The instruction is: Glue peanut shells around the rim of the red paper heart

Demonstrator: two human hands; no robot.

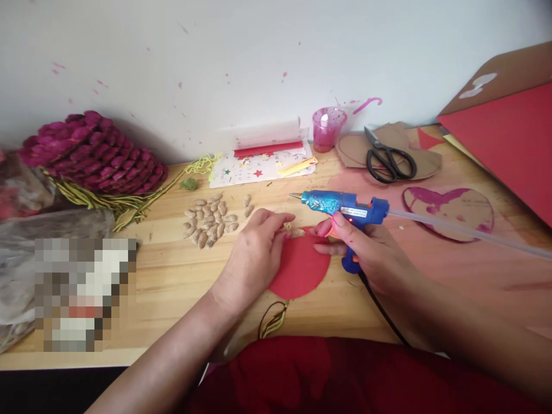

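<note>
Right of the red disc [303,267], the right hand [379,256] clasps a left-pointing glue gun [325,202]; opposite, left hand [255,248], hold unclear

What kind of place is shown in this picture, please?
Probably a craft workspace; whether at home or in a workshop, I cannot tell. The right hand holds a glue gun, scissors lie on cut cardboard, and a pink-stained cup stands nearby.
</note>
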